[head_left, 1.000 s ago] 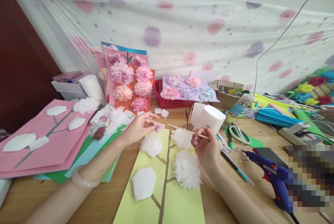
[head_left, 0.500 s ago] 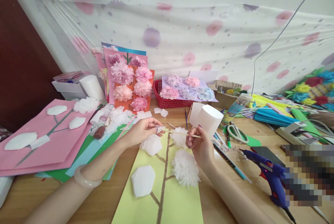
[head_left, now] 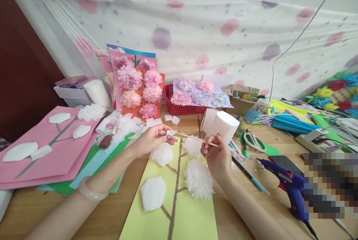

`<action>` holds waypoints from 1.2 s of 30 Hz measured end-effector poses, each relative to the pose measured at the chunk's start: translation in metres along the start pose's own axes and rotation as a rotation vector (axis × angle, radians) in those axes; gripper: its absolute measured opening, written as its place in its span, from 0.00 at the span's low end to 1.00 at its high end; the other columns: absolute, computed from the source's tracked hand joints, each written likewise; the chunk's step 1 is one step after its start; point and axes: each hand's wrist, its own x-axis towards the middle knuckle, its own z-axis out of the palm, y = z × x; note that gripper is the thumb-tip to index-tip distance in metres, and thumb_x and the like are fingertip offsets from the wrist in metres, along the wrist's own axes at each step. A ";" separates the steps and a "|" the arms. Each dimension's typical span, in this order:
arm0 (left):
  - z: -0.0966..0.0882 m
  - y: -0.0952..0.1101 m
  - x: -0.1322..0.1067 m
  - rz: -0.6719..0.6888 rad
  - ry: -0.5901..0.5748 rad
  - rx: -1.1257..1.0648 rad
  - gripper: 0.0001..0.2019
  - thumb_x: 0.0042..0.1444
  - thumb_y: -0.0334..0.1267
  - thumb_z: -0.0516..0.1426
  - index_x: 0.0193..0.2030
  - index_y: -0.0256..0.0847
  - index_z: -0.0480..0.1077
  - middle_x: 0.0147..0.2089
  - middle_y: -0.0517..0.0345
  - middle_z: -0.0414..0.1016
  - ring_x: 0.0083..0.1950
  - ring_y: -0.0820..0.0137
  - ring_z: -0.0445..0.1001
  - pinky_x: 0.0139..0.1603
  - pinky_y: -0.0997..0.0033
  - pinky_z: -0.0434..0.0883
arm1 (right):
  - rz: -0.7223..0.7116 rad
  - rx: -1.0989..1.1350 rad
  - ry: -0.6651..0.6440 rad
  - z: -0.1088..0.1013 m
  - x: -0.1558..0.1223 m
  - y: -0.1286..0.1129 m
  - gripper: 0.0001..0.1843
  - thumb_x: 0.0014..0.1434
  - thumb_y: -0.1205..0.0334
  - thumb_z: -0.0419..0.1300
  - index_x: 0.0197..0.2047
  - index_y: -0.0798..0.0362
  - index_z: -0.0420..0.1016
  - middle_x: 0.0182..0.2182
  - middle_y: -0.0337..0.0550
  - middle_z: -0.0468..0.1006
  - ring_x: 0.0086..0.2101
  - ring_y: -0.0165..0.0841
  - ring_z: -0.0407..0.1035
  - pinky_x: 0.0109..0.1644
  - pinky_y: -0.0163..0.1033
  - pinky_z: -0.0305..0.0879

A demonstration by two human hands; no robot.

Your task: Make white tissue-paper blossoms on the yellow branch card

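My left hand (head_left: 156, 138), a pale bangle on its wrist, pinches a small white tissue paper piece (head_left: 171, 133). Across from it, my right hand (head_left: 217, 156) grips a thin wooden stick (head_left: 194, 138), whose far tip points at the paper. Whether tip and paper touch, I cannot tell. Both hands are above the top of a yellow sheet (head_left: 194, 221) with a painted brown branch (head_left: 175, 199). Fluffy white tissue flowers (head_left: 199, 179) and a flat white paper patch (head_left: 153, 194) sit along that branch.
To the left lies a pink sheet (head_left: 67, 161) with white patches. Behind are a red basket (head_left: 184, 110), pink flower cards (head_left: 130, 78) and a paper roll (head_left: 227, 126). On the right are a blue glue gun (head_left: 288, 184), scissors (head_left: 254, 141) and pencils (head_left: 250, 174).
The stick now slants more, its left tip raised a little off the paper piece. My left fingers have turned slightly with the paper. The view has shifted a little.
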 end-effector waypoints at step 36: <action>0.007 0.003 -0.004 0.036 -0.002 0.003 0.23 0.55 0.40 0.59 0.55 0.38 0.58 0.37 0.54 0.79 0.39 0.66 0.78 0.46 0.63 0.70 | 0.050 0.063 0.052 -0.002 0.003 -0.002 0.14 0.51 0.54 0.60 0.20 0.53 0.66 0.15 0.34 0.63 0.16 0.24 0.57 0.19 0.30 0.56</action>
